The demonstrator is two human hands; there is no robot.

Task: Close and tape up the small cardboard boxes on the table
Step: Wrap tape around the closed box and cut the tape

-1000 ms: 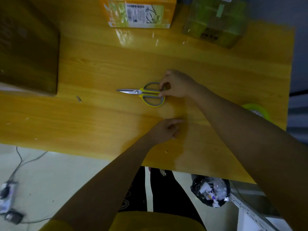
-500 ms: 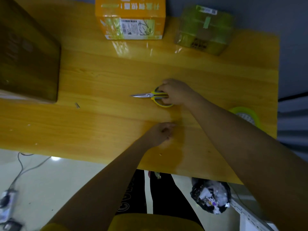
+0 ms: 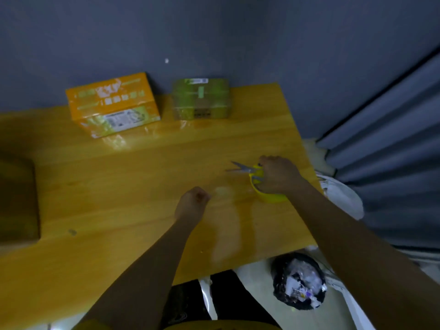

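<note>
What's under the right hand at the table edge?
The right hand grips the scissors by their yellow handles, blades pointing left. Below it a yellow-green tape roll shows as a curved rim on the table; the rest of the roll is covered.

Table (image 3: 119, 186) centre open; orange box (image 3: 112, 103), green box (image 3: 201, 98) apparently against wall.

I am standing in what is looking like a small home packing corner: a bare wooden worktop (image 3: 119, 186) is sitting against a plain grey wall (image 3: 214, 32), taped parcels (image 3: 201, 98) are waiting along its back edge, a bin (image 3: 298, 281) lined with a black bag is overflowing with scraps on the pale floor, and ribbed grey panelling (image 3: 392, 139) is closing off my right side.
</note>
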